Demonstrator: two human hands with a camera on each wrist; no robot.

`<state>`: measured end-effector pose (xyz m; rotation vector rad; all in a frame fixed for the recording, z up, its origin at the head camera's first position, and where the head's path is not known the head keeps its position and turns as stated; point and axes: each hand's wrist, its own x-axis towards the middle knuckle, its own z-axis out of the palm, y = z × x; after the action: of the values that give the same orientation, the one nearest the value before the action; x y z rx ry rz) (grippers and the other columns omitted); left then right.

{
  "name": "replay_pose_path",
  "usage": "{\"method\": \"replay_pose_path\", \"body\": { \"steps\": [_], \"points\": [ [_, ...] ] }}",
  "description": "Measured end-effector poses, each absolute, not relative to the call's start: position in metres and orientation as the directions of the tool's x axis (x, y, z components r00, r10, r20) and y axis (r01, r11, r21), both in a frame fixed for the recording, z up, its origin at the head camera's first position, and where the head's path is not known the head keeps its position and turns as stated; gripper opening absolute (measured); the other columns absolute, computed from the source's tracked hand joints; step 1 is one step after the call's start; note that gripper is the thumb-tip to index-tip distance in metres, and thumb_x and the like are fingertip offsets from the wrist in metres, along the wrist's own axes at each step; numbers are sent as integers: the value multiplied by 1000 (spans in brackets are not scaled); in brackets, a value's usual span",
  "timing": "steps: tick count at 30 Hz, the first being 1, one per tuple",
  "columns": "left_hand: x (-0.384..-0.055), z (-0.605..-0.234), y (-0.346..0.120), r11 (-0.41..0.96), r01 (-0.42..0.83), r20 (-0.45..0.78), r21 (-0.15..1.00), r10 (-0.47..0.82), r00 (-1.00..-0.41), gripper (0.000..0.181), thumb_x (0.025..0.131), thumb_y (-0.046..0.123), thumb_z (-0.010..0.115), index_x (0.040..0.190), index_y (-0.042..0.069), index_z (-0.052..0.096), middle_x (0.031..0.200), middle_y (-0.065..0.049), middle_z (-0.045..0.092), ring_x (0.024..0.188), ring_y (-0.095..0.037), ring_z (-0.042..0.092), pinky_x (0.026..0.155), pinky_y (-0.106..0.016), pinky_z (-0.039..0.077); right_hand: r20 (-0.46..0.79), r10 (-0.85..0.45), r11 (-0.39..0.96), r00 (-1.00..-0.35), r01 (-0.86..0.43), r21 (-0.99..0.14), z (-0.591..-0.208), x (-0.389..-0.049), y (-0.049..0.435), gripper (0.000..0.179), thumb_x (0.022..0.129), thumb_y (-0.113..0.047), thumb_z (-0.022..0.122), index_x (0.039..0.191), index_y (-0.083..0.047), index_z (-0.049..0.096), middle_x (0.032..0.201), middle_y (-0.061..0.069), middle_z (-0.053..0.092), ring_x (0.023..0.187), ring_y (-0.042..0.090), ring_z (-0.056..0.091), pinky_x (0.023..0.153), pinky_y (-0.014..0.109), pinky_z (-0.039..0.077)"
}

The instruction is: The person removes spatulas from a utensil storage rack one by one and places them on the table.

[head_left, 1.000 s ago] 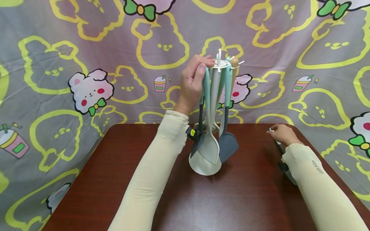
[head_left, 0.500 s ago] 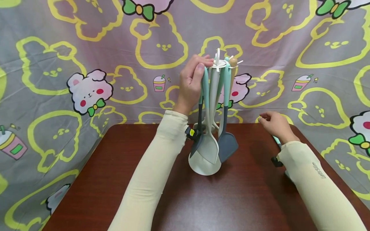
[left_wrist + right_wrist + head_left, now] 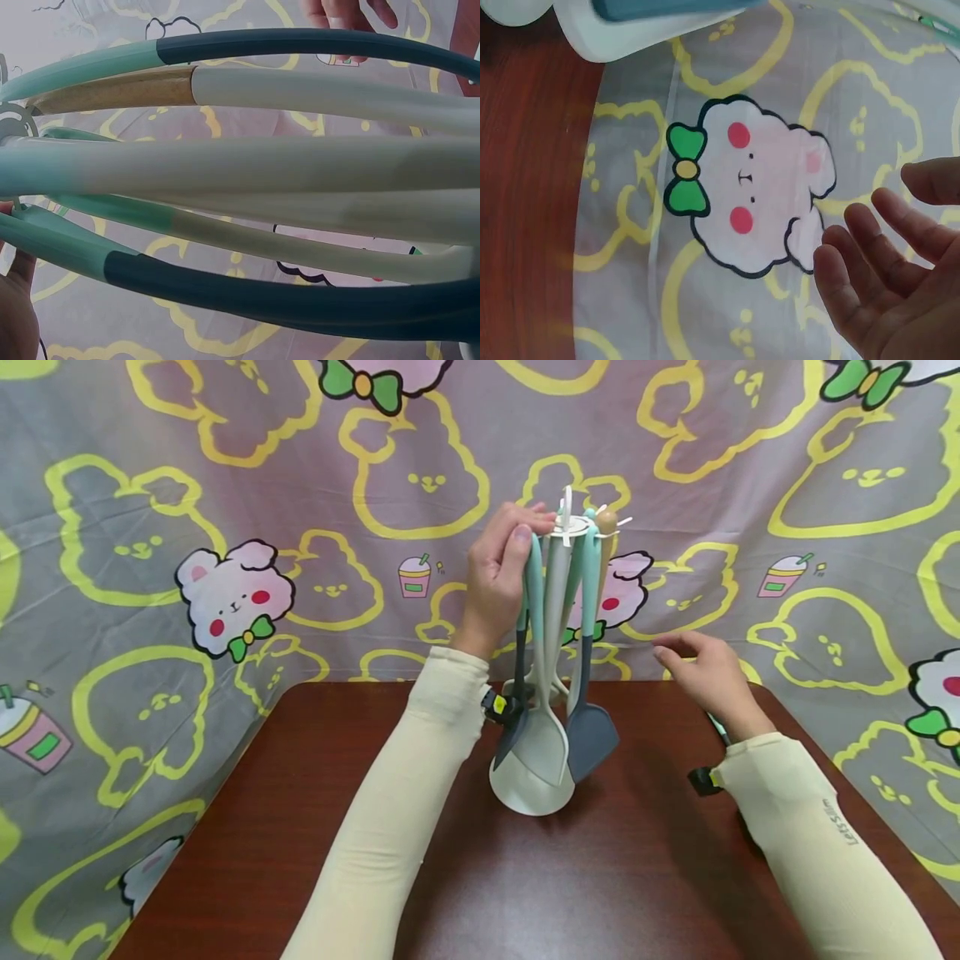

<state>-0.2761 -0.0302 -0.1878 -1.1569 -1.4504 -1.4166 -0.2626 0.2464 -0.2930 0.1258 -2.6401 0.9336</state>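
A white utensil rack (image 3: 534,793) stands on the table, hung with kitchen utensils. My left hand (image 3: 498,572) holds the rack's top rim, fingers over it and thumb beside a turquoise handle (image 3: 536,577). Below hang a pale slotless turner (image 3: 542,747) and a dark grey spatula (image 3: 592,739). A wooden handle (image 3: 120,90) shows among the turquoise ones in the left wrist view. My right hand (image 3: 708,677) is in the air right of the rack, fingers loosely bent and holding nothing; its palm (image 3: 900,322) shows bare in the right wrist view.
Another utensil with a turquoise handle (image 3: 718,727) lies on the table's right side, mostly hidden under my right forearm. The brown table (image 3: 337,752) ends at a patterned cloth backdrop (image 3: 427,460) behind the rack.
My right hand has let go of the turquoise-handled utensil on the right, then risen and moved left toward the rack. My left hand stays on the rack's top.
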Motion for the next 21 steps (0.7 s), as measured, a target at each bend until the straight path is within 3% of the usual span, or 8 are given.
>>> {"method": "replay_pose_path", "body": {
  "steps": [14,21],
  "points": [
    [-282,-189,-29,-39,959,957,282,80,-278,29,94,-5,35,96,-19,60,97,-35,59,108,-50,60,115,-29,42,410,-69,731,-910,-326,-600,-267,-245,219,35,100,-32,57,125,-10,66,121,14,68,102,25,64,76,12,46],
    [-297,-194,-26,-32,957,955,288,77,-285,29,95,-4,35,97,-18,60,98,-34,60,109,-48,61,116,-28,41,499,-72,696,-864,-402,-595,-255,-230,201,28,97,-25,61,119,-10,69,113,8,70,87,-9,58,77,4,45]
  ]
}}
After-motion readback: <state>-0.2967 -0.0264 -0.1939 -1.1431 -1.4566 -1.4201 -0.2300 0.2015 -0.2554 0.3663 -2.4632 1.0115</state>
